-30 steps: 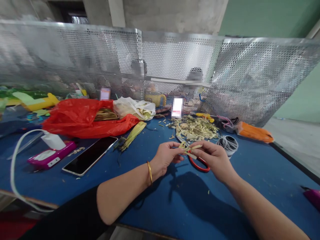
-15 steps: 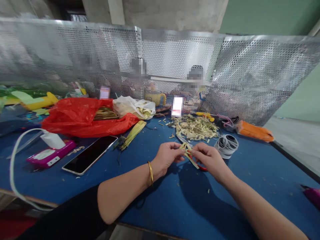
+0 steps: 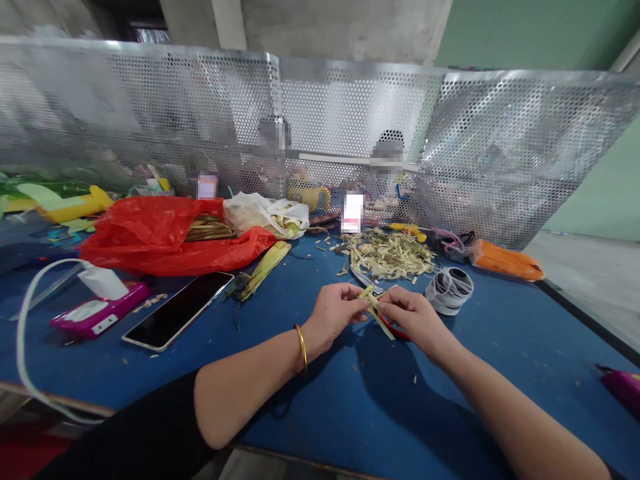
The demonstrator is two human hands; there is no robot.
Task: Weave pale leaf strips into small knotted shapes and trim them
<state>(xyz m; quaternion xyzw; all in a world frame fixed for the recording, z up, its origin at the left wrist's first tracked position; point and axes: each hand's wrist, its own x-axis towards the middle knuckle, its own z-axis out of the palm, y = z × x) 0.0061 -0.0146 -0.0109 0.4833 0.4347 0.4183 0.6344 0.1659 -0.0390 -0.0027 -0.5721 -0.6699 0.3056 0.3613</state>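
My left hand (image 3: 338, 311), with a gold bangle at the wrist, pinches a pale green strip of dried leaf (image 3: 384, 325) between thumb and fingers. My right hand (image 3: 411, 316) grips the same folded strip from the other side, its fingertips close to the left ones. Part of the fold is hidden behind the fingers. Under the hands lie scissors (image 3: 397, 331) with red handles, blades pointing toward a heap of leaf scraps (image 3: 395, 255). A spool of white cord (image 3: 450, 291) stands just right of my right hand.
On the blue table (image 3: 320, 400), a phone (image 3: 177, 312) and a purple power strip (image 3: 103, 310) lie left. A red plastic bag (image 3: 150, 230), a white bag (image 3: 260, 212) and a leaf bundle (image 3: 265, 269) sit farther back. An orange packet (image 3: 506, 260) lies right; a perforated metal screen (image 3: 350, 113) stands behind.
The leaf strip's open loop between my fingers has drawn together into a tighter fold. My right hand has shifted slightly left, closer to my left hand.
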